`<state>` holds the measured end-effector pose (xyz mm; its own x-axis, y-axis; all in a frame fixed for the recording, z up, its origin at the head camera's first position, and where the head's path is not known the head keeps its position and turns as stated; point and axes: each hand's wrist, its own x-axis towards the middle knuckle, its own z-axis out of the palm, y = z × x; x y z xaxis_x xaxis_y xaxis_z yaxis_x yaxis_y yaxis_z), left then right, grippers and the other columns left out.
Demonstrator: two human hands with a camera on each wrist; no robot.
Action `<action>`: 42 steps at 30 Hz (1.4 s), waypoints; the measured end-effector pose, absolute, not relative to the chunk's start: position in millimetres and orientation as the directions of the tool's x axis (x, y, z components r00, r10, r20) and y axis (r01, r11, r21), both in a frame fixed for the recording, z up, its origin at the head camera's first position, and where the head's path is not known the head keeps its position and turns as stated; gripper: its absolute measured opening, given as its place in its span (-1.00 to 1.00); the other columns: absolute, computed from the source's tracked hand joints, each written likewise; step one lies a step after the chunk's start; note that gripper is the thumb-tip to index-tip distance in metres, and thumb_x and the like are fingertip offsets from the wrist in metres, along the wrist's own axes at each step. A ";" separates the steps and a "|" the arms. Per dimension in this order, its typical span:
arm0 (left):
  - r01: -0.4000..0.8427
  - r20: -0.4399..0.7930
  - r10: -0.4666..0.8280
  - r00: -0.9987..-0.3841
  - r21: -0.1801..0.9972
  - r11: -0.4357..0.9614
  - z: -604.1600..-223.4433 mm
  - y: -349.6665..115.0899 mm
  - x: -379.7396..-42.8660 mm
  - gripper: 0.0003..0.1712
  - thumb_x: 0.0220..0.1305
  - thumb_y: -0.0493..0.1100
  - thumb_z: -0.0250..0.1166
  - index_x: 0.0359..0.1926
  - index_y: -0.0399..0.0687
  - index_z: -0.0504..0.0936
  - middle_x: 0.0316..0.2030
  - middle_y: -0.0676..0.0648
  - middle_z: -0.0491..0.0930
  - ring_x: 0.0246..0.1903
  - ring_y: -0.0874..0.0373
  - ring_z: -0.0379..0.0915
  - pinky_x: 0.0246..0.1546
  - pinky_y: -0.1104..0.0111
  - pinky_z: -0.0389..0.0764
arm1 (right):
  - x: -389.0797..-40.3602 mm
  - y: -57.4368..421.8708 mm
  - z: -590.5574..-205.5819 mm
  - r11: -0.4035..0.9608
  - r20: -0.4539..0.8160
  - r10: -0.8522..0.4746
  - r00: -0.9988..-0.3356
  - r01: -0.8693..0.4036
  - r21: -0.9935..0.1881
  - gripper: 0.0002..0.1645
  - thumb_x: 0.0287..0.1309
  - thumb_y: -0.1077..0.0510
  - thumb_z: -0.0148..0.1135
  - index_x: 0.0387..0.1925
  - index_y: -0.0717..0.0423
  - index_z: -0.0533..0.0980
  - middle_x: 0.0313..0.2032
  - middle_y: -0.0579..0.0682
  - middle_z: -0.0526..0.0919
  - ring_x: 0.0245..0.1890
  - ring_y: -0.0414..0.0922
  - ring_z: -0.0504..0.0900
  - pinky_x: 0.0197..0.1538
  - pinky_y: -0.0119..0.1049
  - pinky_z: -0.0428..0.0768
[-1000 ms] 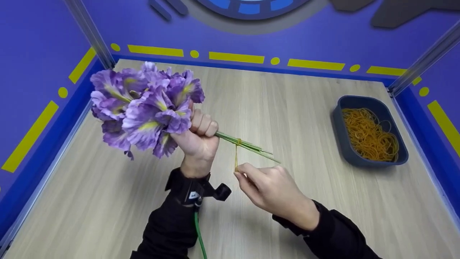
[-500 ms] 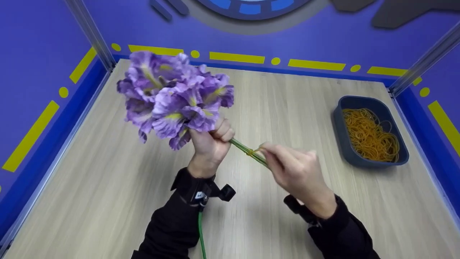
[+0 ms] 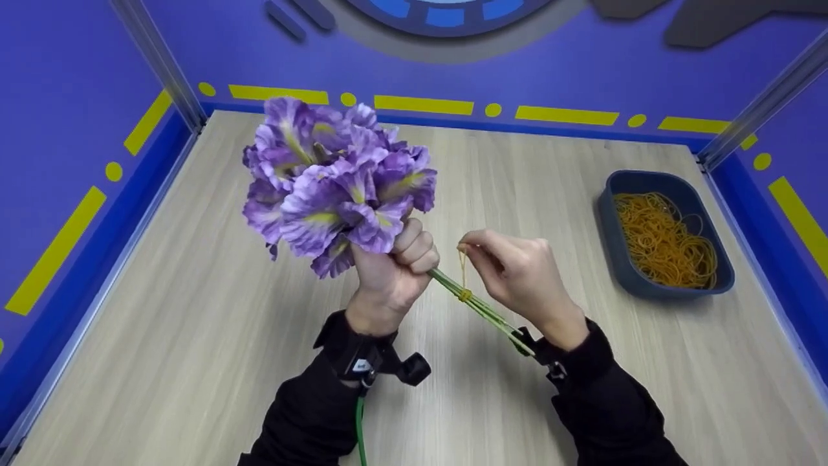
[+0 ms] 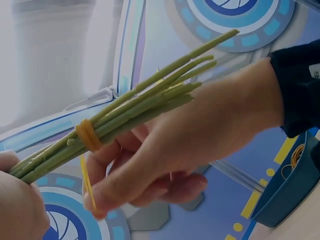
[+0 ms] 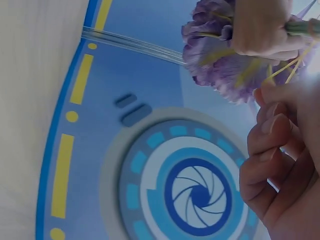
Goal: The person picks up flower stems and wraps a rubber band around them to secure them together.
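My left hand (image 3: 398,275) grips a bunch of purple artificial flowers (image 3: 336,181) by the stems, just below the blooms. The green stems (image 3: 482,309) slant down to the right, their cut ends apart from one another. A rubber band (image 4: 88,135) is wound around the stems in several turns. From that wrap a free loop runs taut to my right hand (image 3: 521,275), whose thumb and forefinger pinch its end above the stems. In the right wrist view, the right hand's other fingers (image 5: 270,150) are loosely curled, and the stretched loop shows beside the left fist.
A dark blue-grey tub (image 3: 621,272) filled with loose rubber bands (image 3: 666,243) stands at the right of the wooden table (image 3: 259,362). Blue panels with yellow marks wall the back and sides. A green cable (image 3: 360,427) trails from the left wrist.
The flowers and left hand have shifted right, and the stems now slope more steeply. My right hand has carried the pulled loop from below the stems, around their right side, to above them.
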<state>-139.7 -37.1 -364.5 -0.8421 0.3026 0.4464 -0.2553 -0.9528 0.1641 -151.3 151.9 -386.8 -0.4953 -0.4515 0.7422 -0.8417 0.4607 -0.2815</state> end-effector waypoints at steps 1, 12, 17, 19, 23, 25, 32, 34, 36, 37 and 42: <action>-0.254 0.459 0.285 -0.841 0.131 -0.958 -365.2 -37.1 -140.1 -0.40 0.20 -0.04 0.39 -0.58 0.08 0.06 -0.72 0.16 -0.10 -0.72 0.34 -0.26 -0.69 0.54 -0.18 | -152.3 149.5 -389.0 0.441 0.738 -0.462 -0.493 -0.849 -0.291 -0.95 0.35 0.25 0.27 -0.23 0.13 0.63 -0.50 -0.10 0.67 -0.69 -0.29 0.46 -0.64 -0.38 0.45; -0.084 0.501 0.014 -0.866 -0.117 -0.990 -365.1 -47.3 -144.8 -0.44 0.27 -0.23 0.27 -0.61 0.08 0.04 -0.72 0.17 -0.10 -0.71 0.35 -0.25 -0.70 0.53 -0.15 | -138.1 111.9 -413.6 0.253 0.701 -0.505 -0.503 -0.863 -0.437 -0.94 0.30 0.34 0.24 -0.31 0.17 0.55 -0.64 -0.15 0.38 -0.71 -0.38 0.23 -0.70 -0.54 0.23; -0.030 0.464 -0.053 -0.884 -0.170 -0.985 -360.5 -54.1 -144.4 -0.43 0.30 -0.27 0.16 -0.61 0.11 -0.06 -0.71 0.16 -0.11 -0.70 0.35 -0.26 -0.70 0.53 -0.15 | -126.9 97.8 -426.1 0.196 0.720 -0.489 -0.492 -0.866 -0.459 -0.90 0.45 0.26 0.12 -0.21 0.21 0.53 -0.60 -0.13 0.37 -0.66 -0.34 0.27 -0.61 -0.54 0.25; -0.010 0.457 -0.075 -0.886 -0.180 -0.984 -360.4 -55.9 -145.1 -0.44 0.29 -0.27 0.15 -0.61 0.11 -0.06 -0.71 0.16 -0.11 -0.70 0.35 -0.26 -0.70 0.53 -0.16 | -123.8 93.2 -430.9 0.182 0.720 -0.478 -0.503 -0.859 -0.479 -0.88 0.48 0.26 0.07 -0.19 0.23 0.51 -0.62 -0.13 0.37 -0.67 -0.35 0.27 -0.62 -0.55 0.24; 0.027 0.455 -0.105 -0.884 -0.174 -0.984 -358.6 -57.7 -146.0 -0.44 0.27 -0.27 0.17 -0.60 0.11 -0.07 -0.70 0.16 -0.12 -0.70 0.34 -0.27 -0.70 0.53 -0.17 | -117.9 88.0 -435.2 0.169 0.712 -0.454 -0.536 -0.836 -0.522 -0.88 0.51 0.25 0.02 -0.20 0.21 0.45 -0.67 -0.15 0.37 -0.71 -0.37 0.28 -0.67 -0.56 0.24; 0.042 0.459 -0.114 -0.881 -0.165 -0.985 -358.3 -58.5 -147.1 -0.43 0.27 -0.27 0.19 -0.59 0.10 -0.07 -0.70 0.16 -0.13 -0.70 0.34 -0.28 -0.70 0.53 -0.18 | -115.0 87.3 -434.0 0.198 0.715 -0.453 -0.532 -0.842 -0.502 -0.85 0.53 0.22 -0.01 -0.21 0.19 0.44 -0.66 -0.15 0.37 -0.72 -0.38 0.27 -0.68 -0.55 0.24; 0.098 0.492 -0.162 -0.855 -0.152 -0.983 -362.9 -60.4 -150.9 -0.48 0.22 -0.25 0.22 -0.53 0.05 -0.02 -0.68 0.15 -0.13 -0.69 0.34 -0.28 -0.70 0.53 -0.18 | -102.2 96.3 -410.4 0.396 0.824 -0.465 -0.324 -0.908 -0.134 -0.80 0.48 0.24 0.02 -0.25 0.22 0.55 -0.73 -0.20 0.38 -0.81 -0.38 0.28 -0.76 -0.52 0.34; 0.121 0.520 -0.172 -0.836 -0.132 -0.984 -363.3 -58.3 -150.3 -0.48 0.23 -0.23 0.22 -0.55 0.05 -0.01 -0.69 0.15 -0.13 -0.70 0.34 -0.28 -0.71 0.53 -0.18 | -97.6 101.2 -400.0 0.421 0.852 -0.446 -0.275 -0.904 -0.072 -0.81 0.44 0.26 0.08 -0.24 0.23 0.61 -0.72 -0.19 0.48 -0.83 -0.36 0.36 -0.74 -0.50 0.43; 0.149 0.564 -0.177 -0.807 -0.096 -0.984 -362.6 -55.2 -149.1 -0.45 0.27 -0.18 0.23 -0.59 0.05 -0.02 -0.70 0.14 -0.14 -0.70 0.33 -0.28 -0.72 0.52 -0.19 | -93.5 106.5 -391.1 0.419 0.869 -0.422 -0.259 -0.906 -0.067 -0.81 0.42 0.27 0.13 -0.22 0.25 0.65 -0.64 -0.14 0.60 -0.81 -0.35 0.43 -0.69 -0.49 0.51; 0.172 0.586 -0.182 -0.789 -0.073 -0.982 -362.0 -53.7 -148.3 -0.41 0.30 -0.15 0.24 -0.61 0.05 -0.03 -0.70 0.13 -0.14 -0.70 0.32 -0.28 -0.73 0.52 -0.18 | -91.7 108.9 -387.2 0.413 0.874 -0.412 -0.258 -0.908 -0.074 -0.82 0.42 0.27 0.15 -0.22 0.25 0.66 -0.60 -0.12 0.64 -0.80 -0.35 0.46 -0.66 -0.48 0.53; 0.272 0.653 -0.208 -0.729 -0.003 -0.962 -359.2 -51.7 -145.3 -0.33 0.38 -0.05 0.22 -0.67 0.05 -0.06 -0.73 0.11 -0.13 -0.73 0.31 -0.28 -0.76 0.52 -0.18 | -88.0 122.9 -371.3 0.285 0.849 -0.415 -0.326 -0.933 -0.219 -0.82 0.44 0.24 0.16 -0.22 0.26 0.64 -0.58 -0.12 0.59 -0.77 -0.38 0.38 -0.62 -0.58 0.48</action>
<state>-145.3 -51.7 -359.2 -0.7286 -0.2076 0.6527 0.2719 -0.9623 -0.0025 -88.0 122.9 -371.3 -0.3262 -0.4148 0.8494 -0.9331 0.2852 -0.2191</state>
